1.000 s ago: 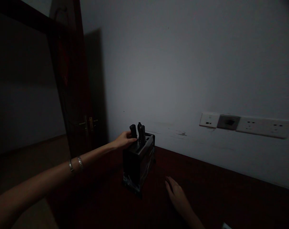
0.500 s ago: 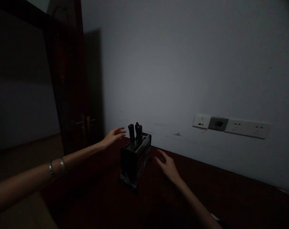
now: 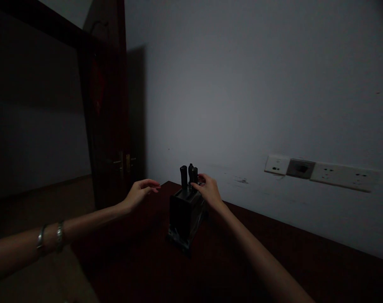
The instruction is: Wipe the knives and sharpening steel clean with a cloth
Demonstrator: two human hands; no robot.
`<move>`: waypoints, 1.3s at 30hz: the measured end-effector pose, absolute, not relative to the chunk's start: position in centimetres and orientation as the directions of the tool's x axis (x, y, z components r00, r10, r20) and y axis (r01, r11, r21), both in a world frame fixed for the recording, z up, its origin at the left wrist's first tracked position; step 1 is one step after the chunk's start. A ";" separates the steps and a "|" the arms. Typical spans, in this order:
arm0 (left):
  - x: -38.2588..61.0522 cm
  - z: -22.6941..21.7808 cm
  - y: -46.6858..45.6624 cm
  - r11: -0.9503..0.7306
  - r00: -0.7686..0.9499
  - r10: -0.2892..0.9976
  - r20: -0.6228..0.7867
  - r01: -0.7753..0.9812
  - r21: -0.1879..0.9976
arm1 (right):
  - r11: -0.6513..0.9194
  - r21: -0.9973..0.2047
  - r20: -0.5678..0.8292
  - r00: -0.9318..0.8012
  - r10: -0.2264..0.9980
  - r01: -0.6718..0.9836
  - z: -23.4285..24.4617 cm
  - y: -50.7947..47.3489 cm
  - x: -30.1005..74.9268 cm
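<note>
A dark knife block [image 3: 181,219] stands on the reddish-brown table, with several black knife handles sticking up from its top. My right hand [image 3: 209,191] is at the block's right side, thumb and fingers curved about the rightmost knife handle [image 3: 195,173]. Its thumb tip overlaps the base of that handle, and a gap shows between thumb and fingers. Left of the block, my left hand [image 3: 140,193] hovers with fingers loosely bent and apart, holding nothing. The blades are hidden inside the block.
Behind the table [image 3: 261,235] rises a pale wall [image 3: 226,92] with a row of sockets [image 3: 320,172] at the right. A dark wooden door [image 3: 111,126] with a metal handle stands at the left, beside a dim doorway. The room is poorly lit.
My right hand has moved up and in from beside the block to the rightmost knife handle. My left hand sits lower and further from the block. The view has shifted slightly left.
</note>
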State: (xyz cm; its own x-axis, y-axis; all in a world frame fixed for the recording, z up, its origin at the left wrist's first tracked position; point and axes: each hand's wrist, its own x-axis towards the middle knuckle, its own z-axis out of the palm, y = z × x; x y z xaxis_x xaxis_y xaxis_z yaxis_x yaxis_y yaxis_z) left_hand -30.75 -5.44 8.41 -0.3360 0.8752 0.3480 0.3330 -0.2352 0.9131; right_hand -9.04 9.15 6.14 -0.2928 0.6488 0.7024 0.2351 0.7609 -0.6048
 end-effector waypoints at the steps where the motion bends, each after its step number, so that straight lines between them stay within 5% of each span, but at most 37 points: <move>1: -30.9 8.4 -5.7 -0.229 -0.325 0.881 0.344 0.343 0.911 | 0.762 -0.600 0.702 -0.295 0.648 0.246 6.2 9.1 -9.2; 16: -31.7 8.4 -7.2 -0.237 -0.256 0.897 0.361 0.412 0.880 | 0.744 -0.575 0.689 -0.287 0.665 0.342 8.8 8.0 -9.6; 39: -30.0 10.0 -8.3 -0.223 -0.228 0.925 0.305 0.325 0.919 | 0.839 -0.421 0.817 -0.257 0.516 0.345 23.7 7.7 -8.8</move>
State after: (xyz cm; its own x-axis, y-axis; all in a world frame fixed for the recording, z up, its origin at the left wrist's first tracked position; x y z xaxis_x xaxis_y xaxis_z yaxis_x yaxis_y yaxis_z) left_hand -29.96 -8.29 10.03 -0.2278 0.9246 0.3052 0.3248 -0.2233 0.9190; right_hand -8.80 7.65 23.72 -0.2572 0.5156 0.8173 0.3448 0.8391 -0.4208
